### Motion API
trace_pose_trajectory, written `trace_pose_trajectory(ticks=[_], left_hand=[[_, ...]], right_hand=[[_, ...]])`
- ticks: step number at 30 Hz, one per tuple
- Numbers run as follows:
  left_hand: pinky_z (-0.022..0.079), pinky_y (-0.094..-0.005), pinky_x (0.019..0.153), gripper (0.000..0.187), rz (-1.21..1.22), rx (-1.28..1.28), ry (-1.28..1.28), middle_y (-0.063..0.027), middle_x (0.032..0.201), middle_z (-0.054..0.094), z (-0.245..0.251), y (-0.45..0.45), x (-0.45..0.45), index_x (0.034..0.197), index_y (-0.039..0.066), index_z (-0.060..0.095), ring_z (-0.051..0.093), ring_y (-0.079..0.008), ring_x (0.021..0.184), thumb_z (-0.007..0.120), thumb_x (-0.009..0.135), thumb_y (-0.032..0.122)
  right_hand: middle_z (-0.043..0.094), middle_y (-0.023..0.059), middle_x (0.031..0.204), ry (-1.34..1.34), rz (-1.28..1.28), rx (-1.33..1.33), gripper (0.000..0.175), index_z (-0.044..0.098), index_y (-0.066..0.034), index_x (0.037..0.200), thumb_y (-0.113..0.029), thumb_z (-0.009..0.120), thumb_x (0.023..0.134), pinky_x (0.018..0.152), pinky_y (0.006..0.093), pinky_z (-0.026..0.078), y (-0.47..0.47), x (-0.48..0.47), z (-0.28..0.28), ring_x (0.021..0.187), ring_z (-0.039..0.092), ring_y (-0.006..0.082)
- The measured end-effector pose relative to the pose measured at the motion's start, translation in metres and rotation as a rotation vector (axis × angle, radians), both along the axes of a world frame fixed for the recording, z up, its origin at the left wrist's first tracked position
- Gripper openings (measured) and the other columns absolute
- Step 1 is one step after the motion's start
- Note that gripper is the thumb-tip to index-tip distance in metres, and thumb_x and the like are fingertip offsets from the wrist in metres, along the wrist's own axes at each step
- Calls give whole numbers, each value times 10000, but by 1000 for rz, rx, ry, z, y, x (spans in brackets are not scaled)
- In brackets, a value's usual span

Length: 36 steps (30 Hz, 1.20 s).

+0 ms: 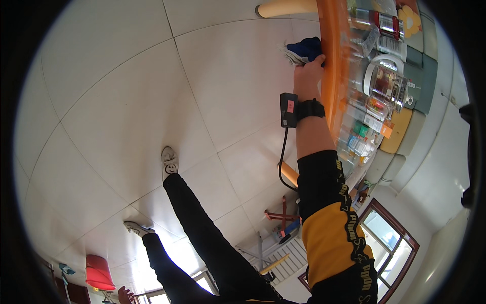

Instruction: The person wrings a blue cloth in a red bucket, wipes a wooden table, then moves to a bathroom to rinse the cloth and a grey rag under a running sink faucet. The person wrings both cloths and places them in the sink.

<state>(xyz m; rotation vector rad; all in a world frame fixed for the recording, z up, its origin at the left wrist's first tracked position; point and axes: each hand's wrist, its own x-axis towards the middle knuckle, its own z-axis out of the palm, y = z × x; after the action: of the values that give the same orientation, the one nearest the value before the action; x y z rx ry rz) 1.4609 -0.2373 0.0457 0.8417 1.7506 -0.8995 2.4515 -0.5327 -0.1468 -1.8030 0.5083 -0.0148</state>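
Observation:
My right hand [312, 71] holds a bunched cloth [306, 49], dark blue with a frayed whitish part, against the edge of an orange table [329, 79]. The thumb lies on the table's rim; the other fingers are partly hidden. A black device is strapped to that wrist, with a cable running to the sleeve. At the lower left rim of the picture, my left hand [125, 294] hangs with its fingers loosely curled and nothing visible in it. A glass jar with a white handle [387, 81] stands on the table near the right hand.
The table bears a red-banded container [387, 24], an orange-and-white box [379, 125] and several clear containers. A cushioned sofa [423, 79] stands behind it. Table legs [286, 8] reach the tiled floor. A red bucket [99, 271], a folding stand [283, 216] and my two shoes are lower down.

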Motion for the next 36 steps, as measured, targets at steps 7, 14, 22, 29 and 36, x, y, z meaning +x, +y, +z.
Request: trace_pose_trajectory(ticks=[7,14,22,29,36], left_hand=[[407,-240,481,292,-83,68,32,-46,923,573,-15,-9,-15,1189,151,482,588,-135,677,427,920,251],[409,-240,483,293,-59,59,8,-47,927,574,-19,-10,-3,1188,148,483,589,-134,678,425,920,249],[411,-238,485,293,-73,70,-22,-47,932,576,-19,-4,5,1187,144,485,590,-132,679,423,920,247],[411,-235,486,295,-106,57,-18,-48,941,579,-12,-6,-2,1189,142,487,591,-130,680,419,924,252],[409,-234,497,317,-91,97,24,-34,949,578,-10,-2,8,1208,154,479,595,-125,696,444,921,286]], right_hand=[[484,106,1267,-72,-169,297,497,441,-35,1249,-387,523,907,858,379,470,7,10,-7,1103,504,269],[548,107,1157,63,55,754,389,511,-6,1184,-190,594,851,860,390,480,-2,23,2,1053,526,246],[581,69,1102,-241,413,99,346,546,20,1140,-28,610,803,869,338,468,-113,-30,0,992,549,158],[597,66,1040,61,335,-623,291,559,18,1129,-64,579,850,802,274,485,-172,-89,10,936,586,143],[633,42,888,-267,709,-479,291,622,23,1012,-179,666,808,725,257,471,-7,36,23,810,580,100]])
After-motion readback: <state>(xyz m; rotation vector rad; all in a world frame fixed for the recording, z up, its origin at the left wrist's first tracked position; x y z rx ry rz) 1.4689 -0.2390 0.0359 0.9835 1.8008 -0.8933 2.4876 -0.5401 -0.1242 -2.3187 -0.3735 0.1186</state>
